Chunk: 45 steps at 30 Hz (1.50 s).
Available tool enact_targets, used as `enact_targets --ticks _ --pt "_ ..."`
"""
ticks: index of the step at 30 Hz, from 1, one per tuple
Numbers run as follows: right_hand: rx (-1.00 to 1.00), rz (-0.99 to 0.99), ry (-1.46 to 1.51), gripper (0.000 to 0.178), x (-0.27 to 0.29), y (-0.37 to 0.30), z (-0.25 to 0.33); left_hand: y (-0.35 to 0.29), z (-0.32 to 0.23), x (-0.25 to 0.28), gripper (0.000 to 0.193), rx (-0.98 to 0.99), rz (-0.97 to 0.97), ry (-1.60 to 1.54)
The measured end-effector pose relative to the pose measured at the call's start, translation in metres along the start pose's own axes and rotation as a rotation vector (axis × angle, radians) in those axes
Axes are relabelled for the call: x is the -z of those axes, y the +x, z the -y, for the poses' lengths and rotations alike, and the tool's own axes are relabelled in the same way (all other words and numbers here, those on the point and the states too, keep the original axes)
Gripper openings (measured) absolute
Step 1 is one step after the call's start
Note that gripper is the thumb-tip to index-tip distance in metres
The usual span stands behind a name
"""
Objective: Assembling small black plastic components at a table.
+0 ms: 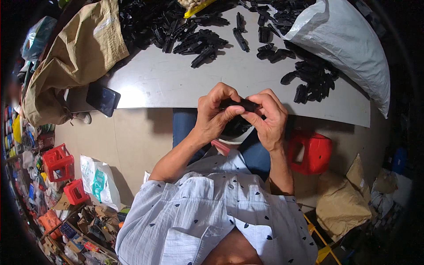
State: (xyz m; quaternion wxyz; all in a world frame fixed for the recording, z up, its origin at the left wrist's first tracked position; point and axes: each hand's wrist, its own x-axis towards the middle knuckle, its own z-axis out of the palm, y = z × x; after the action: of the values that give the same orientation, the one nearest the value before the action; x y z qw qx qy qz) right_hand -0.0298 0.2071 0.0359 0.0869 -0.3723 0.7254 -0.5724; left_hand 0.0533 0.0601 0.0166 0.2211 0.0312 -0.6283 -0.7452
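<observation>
Just over the near edge of the table, my left hand and my right hand pinch a small black plastic part between fingers and thumbs. Its ends are hidden by my fingers. Below my hands, a white container with black pieces in it rests between my legs, partly covered by my hands. Loose black plastic parts lie in a heap on the far side of the table, and a smaller pile of black parts lies to the right.
The pale table spans the front. A brown sack and a dark phone are at its left, a white woven sack at its right. Red stools and brown bags stand on the floor; cluttered goods fill the left.
</observation>
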Motion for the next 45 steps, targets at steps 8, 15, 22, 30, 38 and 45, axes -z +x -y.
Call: enact_targets --ticks 8,15,22,30,38,45 --pt "0.156 0.036 -0.282 0.025 0.001 -0.022 0.003 0.021 -0.008 0.026 0.043 -0.146 0.114 0.612" --pt "0.228 0.19 -0.497 0.015 -0.01 -0.039 -0.029 0.078 0.017 0.058 0.022 -0.324 -0.246 1.405" --pt "0.031 -0.245 -0.782 0.021 0.067 0.033 -0.032 0.08 0.023 0.061 0.018 -0.223 -0.162 1.367" --pt "0.125 -0.123 -1.014 0.028 0.054 0.052 -0.043 0.073 0.002 0.057 0.03 -0.08 -0.152 0.885" --pt "-0.189 -0.049 0.42 0.018 -0.002 0.028 -0.018 0.056 0.012 0.022 0.014 0.251 -0.087 -0.349" --pt "-0.348 0.017 0.234 0.011 -0.006 0.025 -0.006 0.041 0.007 0.004 0.016 0.257 0.022 -0.286"
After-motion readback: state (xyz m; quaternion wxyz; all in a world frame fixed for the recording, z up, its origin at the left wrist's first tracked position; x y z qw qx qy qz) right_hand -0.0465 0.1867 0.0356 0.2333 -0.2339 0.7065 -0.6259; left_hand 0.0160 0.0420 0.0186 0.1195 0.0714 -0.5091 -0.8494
